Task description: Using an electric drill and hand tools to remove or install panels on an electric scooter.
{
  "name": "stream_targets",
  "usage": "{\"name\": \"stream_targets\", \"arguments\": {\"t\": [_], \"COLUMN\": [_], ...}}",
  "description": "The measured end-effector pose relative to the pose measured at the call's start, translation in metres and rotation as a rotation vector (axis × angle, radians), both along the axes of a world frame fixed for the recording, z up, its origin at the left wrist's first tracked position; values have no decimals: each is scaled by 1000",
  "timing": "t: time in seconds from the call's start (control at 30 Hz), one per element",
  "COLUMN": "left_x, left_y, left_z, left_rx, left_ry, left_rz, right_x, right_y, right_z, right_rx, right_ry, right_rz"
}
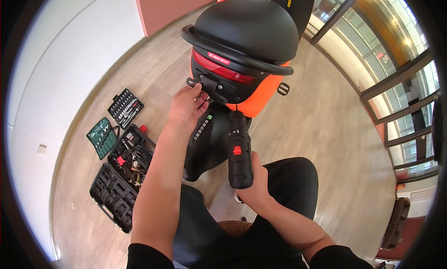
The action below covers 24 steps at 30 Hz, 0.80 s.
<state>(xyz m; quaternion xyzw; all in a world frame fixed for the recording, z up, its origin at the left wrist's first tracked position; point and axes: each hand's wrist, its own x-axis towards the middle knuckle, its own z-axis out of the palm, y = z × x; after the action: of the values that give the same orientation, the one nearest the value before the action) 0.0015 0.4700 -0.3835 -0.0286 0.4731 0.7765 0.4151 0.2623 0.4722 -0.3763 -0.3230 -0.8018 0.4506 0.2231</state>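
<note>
My left hand (188, 106) grips a small black bracket piece (191, 81) at the rear plate holder (215, 88) of a black and orange scooter (253, 101), just below its red tail light (223, 68). My thumb is on the piece and my fingertips are partly tucked behind. My right hand (256, 185) is wrapped round the handle of a black cordless drill (240, 159) with a red switch. The drill's bit points forward near the lower edge of the tail housing; whether it touches is unclear. Above sits the black seat (246, 31) with a curved grab rail (233, 54).
Open tool cases (130, 162), a socket set (125, 106) and a green tool roll (102, 136) lie on the wooden floor (326, 143) at left, along a white wall (42, 106). My bent legs frame a woven seat (235, 228). Glass panels (386, 45) line the right.
</note>
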Motion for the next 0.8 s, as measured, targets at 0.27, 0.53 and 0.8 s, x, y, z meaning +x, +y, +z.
{"name": "stream_targets", "arguments": {"t": [0.27, 0.53, 0.8], "left_x": [-5, -8, -8], "left_y": [-10, -13, -13], "left_z": [11, 8, 7], "left_rx": [4, 17, 33], "left_ry": [-92, -160, -197], "left_rz": [-67, -65, -68], "right_x": [-20, -35, -37], "right_y": [-17, -23, -22], "right_z": [-10, -7, -4], "right_rx": [90, 133, 129], "right_ry": [-38, -104, -124], "right_rz": [-51, -139, -153]}}
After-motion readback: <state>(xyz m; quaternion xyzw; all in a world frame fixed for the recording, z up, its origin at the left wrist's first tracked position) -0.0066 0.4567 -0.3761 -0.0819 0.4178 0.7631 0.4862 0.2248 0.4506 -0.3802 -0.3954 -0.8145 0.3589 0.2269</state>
